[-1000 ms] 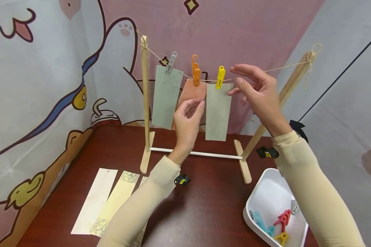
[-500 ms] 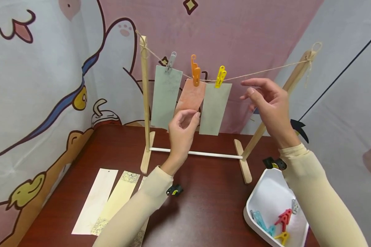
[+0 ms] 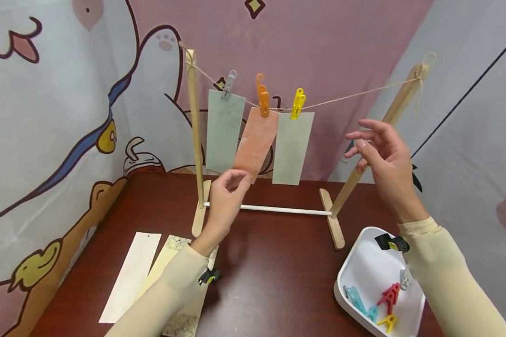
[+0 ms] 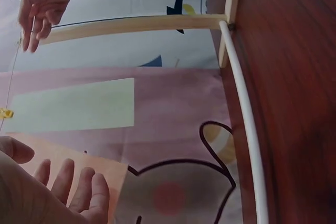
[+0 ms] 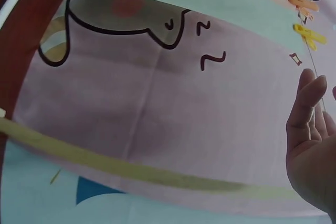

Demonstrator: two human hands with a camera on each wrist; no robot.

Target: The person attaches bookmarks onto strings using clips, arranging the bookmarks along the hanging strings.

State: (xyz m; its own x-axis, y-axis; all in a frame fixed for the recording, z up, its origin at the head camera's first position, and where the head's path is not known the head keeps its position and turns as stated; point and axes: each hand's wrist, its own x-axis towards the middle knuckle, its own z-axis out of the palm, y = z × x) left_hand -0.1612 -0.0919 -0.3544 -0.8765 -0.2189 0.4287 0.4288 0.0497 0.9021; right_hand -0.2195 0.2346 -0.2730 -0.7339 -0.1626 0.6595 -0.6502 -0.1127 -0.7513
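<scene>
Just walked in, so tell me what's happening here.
Three cards hang clipped to a string. The person's left hand is at the orange card's lower end, contact unclear; the empty right hand is by the right post. More cards lie on the table, and loose clips sit in a white tray.

Place is looking like a small tabletop booth; whether home or studio, can't tell. Cartoon-printed cloth (image 3: 354,47) is hanging behind and along both sides, pink in the middle, pale at the flanks, walling the spot in. Dark reddish-brown table (image 3: 274,271) is filling the space between, a wooden line stand (image 3: 195,126) and white tray (image 3: 371,257) of clothespins (image 3: 390,296) sitting on it.
</scene>
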